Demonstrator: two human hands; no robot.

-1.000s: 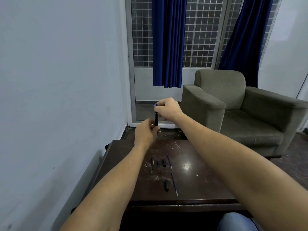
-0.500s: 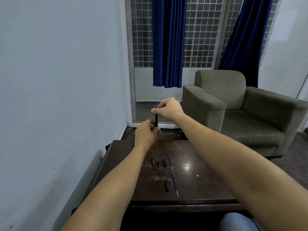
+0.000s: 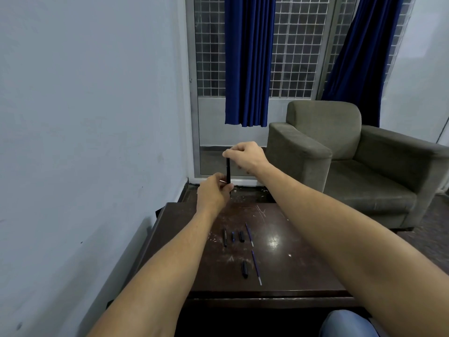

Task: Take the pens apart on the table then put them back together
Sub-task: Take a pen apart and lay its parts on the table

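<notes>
Right hand: your right hand [image 3: 245, 156] is pinched closed on the top end of a black pen barrel [image 3: 228, 171], which stands upright in the air above the far edge of the tabletop [image 3: 303, 276].
Left hand: your left hand [image 3: 213, 193] is closed around the lower end of the same barrel. A small pale tip shows just beside your fingertips, but it is too small to tell whether it is the pen's point.
Step in hand: judging by the two-ended grip, you are either seating or freeing a piece at the barrel's top. Which of the two cannot be told.
Loose parts, far row: a long black piece [image 3: 225, 237], a short bluish piece [image 3: 233, 236] and a short black piece [image 3: 241, 236] lie side by side, with a thin blue refill [image 3: 249, 234] just to their right.
Loose parts, near row: a black cap-like piece [image 3: 244, 269] and a second refill [image 3: 256, 267] lie close together, nearer to you and apart from the far row.
Done: at least two pens look taken apart, since two refills lie bare.
Left: every loose part still waits for reassembly, so the task seems around its middle at best.
Containers: none in view. No tray, cup or box holds the parts, which rest straight on the scratched dark wood.
</notes>
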